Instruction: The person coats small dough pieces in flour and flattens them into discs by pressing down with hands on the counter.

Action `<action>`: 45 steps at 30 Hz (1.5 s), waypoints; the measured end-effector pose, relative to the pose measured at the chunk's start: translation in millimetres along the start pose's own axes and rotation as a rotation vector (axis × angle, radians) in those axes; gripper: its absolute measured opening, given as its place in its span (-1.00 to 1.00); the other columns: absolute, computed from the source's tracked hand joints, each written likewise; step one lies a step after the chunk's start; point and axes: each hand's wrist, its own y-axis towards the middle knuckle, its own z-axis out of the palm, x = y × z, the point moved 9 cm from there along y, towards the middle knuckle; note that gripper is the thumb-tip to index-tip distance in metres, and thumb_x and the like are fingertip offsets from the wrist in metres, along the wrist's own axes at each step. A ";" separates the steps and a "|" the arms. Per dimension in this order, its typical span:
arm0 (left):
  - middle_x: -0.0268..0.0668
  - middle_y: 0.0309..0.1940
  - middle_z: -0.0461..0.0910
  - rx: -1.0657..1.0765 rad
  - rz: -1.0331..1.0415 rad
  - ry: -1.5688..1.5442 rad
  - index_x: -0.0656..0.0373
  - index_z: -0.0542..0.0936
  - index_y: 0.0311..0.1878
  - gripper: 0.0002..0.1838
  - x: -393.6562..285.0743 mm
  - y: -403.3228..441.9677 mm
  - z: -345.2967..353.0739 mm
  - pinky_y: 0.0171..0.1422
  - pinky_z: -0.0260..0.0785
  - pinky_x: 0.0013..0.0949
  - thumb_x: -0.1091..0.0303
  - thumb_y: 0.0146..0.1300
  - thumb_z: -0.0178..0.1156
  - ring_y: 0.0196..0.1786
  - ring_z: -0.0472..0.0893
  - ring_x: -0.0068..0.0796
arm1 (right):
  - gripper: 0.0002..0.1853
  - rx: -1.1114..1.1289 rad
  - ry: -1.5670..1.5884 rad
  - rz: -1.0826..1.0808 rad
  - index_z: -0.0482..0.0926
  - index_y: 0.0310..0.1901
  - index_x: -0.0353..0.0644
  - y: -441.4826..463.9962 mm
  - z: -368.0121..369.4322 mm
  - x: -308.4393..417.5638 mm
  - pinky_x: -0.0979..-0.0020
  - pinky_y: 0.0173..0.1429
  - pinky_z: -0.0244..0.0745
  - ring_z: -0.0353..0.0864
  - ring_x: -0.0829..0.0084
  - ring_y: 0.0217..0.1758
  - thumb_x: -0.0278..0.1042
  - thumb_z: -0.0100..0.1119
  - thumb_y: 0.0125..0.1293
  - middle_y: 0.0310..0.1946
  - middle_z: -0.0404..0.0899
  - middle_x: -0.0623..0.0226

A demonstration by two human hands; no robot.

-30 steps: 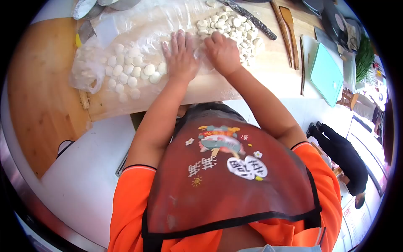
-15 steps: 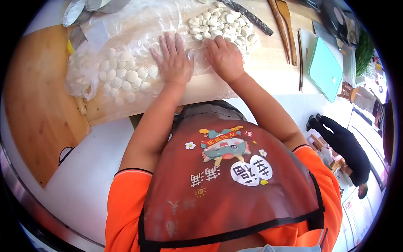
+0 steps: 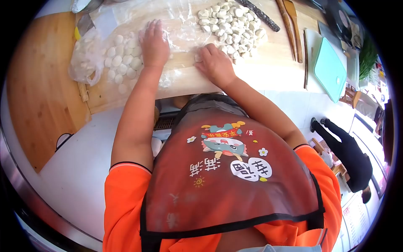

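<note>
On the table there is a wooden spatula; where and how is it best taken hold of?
Probably by the slim handle, near its lower end, coming from the person's right. The wooden spatula lies with its handle toward the person and its wider blade far away. A wooden stick lies close along its left, while a strip of bare tabletop shows on its right.

Table (image 3: 264,77) carries dough discs (image 3: 116,61) beside the left hand (image 3: 155,47), a bag (image 3: 86,56) farther left, dough pieces (image 3: 235,38) beyond the right hand (image 3: 215,64), and a spatula (image 3: 297,35) farther right.
</note>
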 end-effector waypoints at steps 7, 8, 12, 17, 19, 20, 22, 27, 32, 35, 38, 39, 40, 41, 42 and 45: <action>0.05 0.56 0.32 -0.004 -0.154 -0.297 0.25 0.32 0.55 -0.34 -40.0 -19.6 7.4 0.73 -0.17 0.28 0.31 0.42 0.18 0.63 0.24 0.06 | -0.84 -0.050 0.060 -0.138 0.58 -0.10 -0.11 -5.0 14.8 24.0 0.07 -0.03 0.58 0.63 0.06 -0.15 -0.30 0.22 0.36 -0.16 0.54 0.14; 0.07 0.58 0.28 0.008 -0.184 -0.326 0.26 0.28 0.58 -0.31 -49.6 -26.0 15.3 0.73 -0.21 0.29 0.28 0.44 0.18 0.66 0.20 0.08 | -0.85 -0.043 0.070 -0.091 0.58 -0.10 -0.10 -7.5 5.8 21.5 0.08 -0.04 0.58 0.63 0.07 -0.15 -0.31 0.22 0.35 -0.18 0.54 0.16; 0.04 0.70 0.06 0.179 -0.159 0.105 0.19 0.17 0.67 -0.20 -89.6 -45.1 41.4 0.73 -0.41 0.39 -0.05 0.53 0.08 0.77 -0.09 0.01 | -0.65 -0.037 -0.064 0.011 0.63 0.05 -0.06 -10.5 -39.2 -22.0 0.10 0.05 0.58 0.63 0.11 0.01 -0.36 0.39 0.21 -0.07 0.57 0.27; 0.00 0.69 0.08 0.203 -0.073 0.144 0.15 0.24 0.65 -0.21 -102.9 -23.1 35.3 0.72 -0.38 0.41 -0.12 0.51 0.06 0.75 -0.03 0.07 | -0.86 -0.144 -0.255 -0.107 0.61 -0.18 -0.06 4.5 -70.5 -36.3 0.18 0.00 0.50 0.60 0.25 -0.08 -0.33 0.28 0.23 -0.21 0.53 0.35; -0.02 0.69 0.09 0.206 -0.055 0.129 0.14 0.25 0.65 -0.21 -106.3 -20.7 36.2 0.72 -0.33 0.40 -0.09 0.49 0.09 0.75 -0.02 0.06 | -0.84 -0.086 -0.309 -0.147 0.61 -0.18 -0.07 6.5 -67.9 -37.6 0.21 0.02 0.48 0.60 0.26 -0.07 -0.32 0.29 0.21 -0.19 0.52 0.34; -0.04 0.69 0.09 0.204 -0.051 0.120 0.13 0.24 0.65 -0.21 -106.4 -17.3 36.0 0.72 -0.31 0.40 -0.06 0.48 0.12 0.75 -0.01 0.03 | -0.83 -0.061 -0.318 -0.150 0.61 -0.18 -0.08 9.5 -64.4 -40.1 0.21 0.03 0.47 0.60 0.26 -0.05 -0.30 0.30 0.20 -0.18 0.53 0.34; -0.07 0.69 0.12 0.204 -0.021 0.126 0.13 0.27 0.63 -0.24 -103.4 -17.2 36.7 0.71 -0.25 0.39 -0.02 0.48 0.14 0.74 0.02 -0.03 | -0.81 -0.010 -0.332 -0.158 0.61 -0.18 -0.08 6.8 -50.7 -40.4 0.23 0.05 0.46 0.59 0.26 -0.03 -0.28 0.31 0.19 -0.16 0.54 0.33; -0.15 0.63 0.26 0.283 0.042 0.357 0.14 0.34 0.57 -0.34 -32.9 -5.2 32.3 0.70 -0.15 0.35 0.09 0.49 0.16 0.71 0.16 -0.18 | -0.77 0.000 -0.171 -0.332 0.59 -0.16 -0.03 -1.7 -1.9 29.5 0.20 0.10 0.42 0.57 0.29 0.01 -0.18 0.36 0.22 -0.16 0.52 0.32; -0.09 0.68 0.15 0.189 -0.063 0.037 0.12 0.21 0.65 -0.25 -66.7 -18.1 22.4 0.74 -0.31 0.35 0.08 0.50 0.15 0.75 0.05 -0.14 | -0.71 -0.057 -0.112 -0.196 0.63 -0.04 -0.08 -14.1 -24.5 5.1 0.18 0.06 0.47 0.61 0.18 -0.04 -0.23 0.38 0.24 -0.15 0.56 0.27; -0.05 0.72 0.02 0.255 -0.128 0.070 0.12 0.16 0.68 -0.18 -95.2 -46.1 45.2 0.73 -0.43 0.39 -0.07 0.50 0.11 0.78 -0.11 -0.05 | -0.68 -0.172 -0.207 -0.079 0.66 0.03 -0.02 -19.6 -76.6 -30.8 0.20 0.05 0.46 0.59 0.22 -0.02 -0.33 0.41 0.22 -0.14 0.56 0.34; -0.01 0.71 0.04 0.288 -0.076 0.171 0.13 0.19 0.67 -0.16 -111.7 -41.7 37.8 0.72 -0.41 0.43 -0.12 0.48 0.11 0.77 -0.11 0.02 | -0.82 -0.151 -0.311 -0.077 0.63 -0.17 -0.06 -19.0 -83.8 -47.6 0.21 -0.03 0.44 0.58 0.27 -0.11 -0.33 0.33 0.17 -0.24 0.50 0.35; -0.01 0.71 0.05 0.273 -0.052 0.160 0.12 0.20 0.67 -0.16 -114.2 -36.7 36.7 0.71 -0.40 0.44 -0.13 0.47 0.12 0.77 -0.10 0.04 | -0.83 -0.158 -0.315 -0.077 0.62 -0.19 -0.06 -16.4 -83.9 -48.9 0.22 -0.03 0.44 0.57 0.28 -0.11 -0.34 0.32 0.17 -0.25 0.50 0.35; -0.01 0.70 0.05 0.254 -0.027 0.147 0.12 0.21 0.66 -0.15 -117.0 -30.4 36.8 0.71 -0.39 0.45 -0.14 0.47 0.13 0.76 -0.09 0.06 | -0.85 -0.169 -0.321 -0.078 0.62 -0.21 -0.05 -12.9 -83.5 -50.5 0.23 -0.04 0.44 0.57 0.28 -0.11 -0.34 0.32 0.17 -0.25 0.49 0.36; 0.00 0.70 0.06 0.253 -0.015 0.153 0.12 0.22 0.66 -0.16 -117.9 -26.0 37.6 0.70 -0.37 0.46 -0.14 0.46 0.14 0.76 -0.07 0.07 | -0.86 -0.176 -0.326 -0.080 0.62 -0.22 -0.05 -11.7 -82.8 -50.3 0.24 -0.04 0.43 0.57 0.29 -0.12 -0.34 0.31 0.17 -0.25 0.49 0.36; 0.01 0.69 0.07 0.257 -0.002 0.157 0.12 0.23 0.65 -0.16 -118.3 -23.3 37.7 0.70 -0.35 0.46 -0.15 0.46 0.15 0.75 -0.06 0.08 | -0.87 -0.153 -0.339 -0.074 0.62 -0.23 -0.05 -11.9 -79.7 -49.4 0.24 -0.03 0.43 0.57 0.28 -0.11 -0.34 0.31 0.18 -0.25 0.50 0.36; -0.06 0.68 0.12 0.223 0.016 0.119 0.09 0.26 0.64 -0.20 -116.7 -17.9 39.5 0.71 -0.31 0.45 -0.11 0.46 0.14 0.75 -0.01 0.03 | -0.89 -0.117 -0.384 -0.088 0.63 -0.24 -0.06 -5.0 -75.0 -47.9 0.22 0.00 0.42 0.57 0.26 -0.10 -0.32 0.30 0.20 -0.23 0.51 0.34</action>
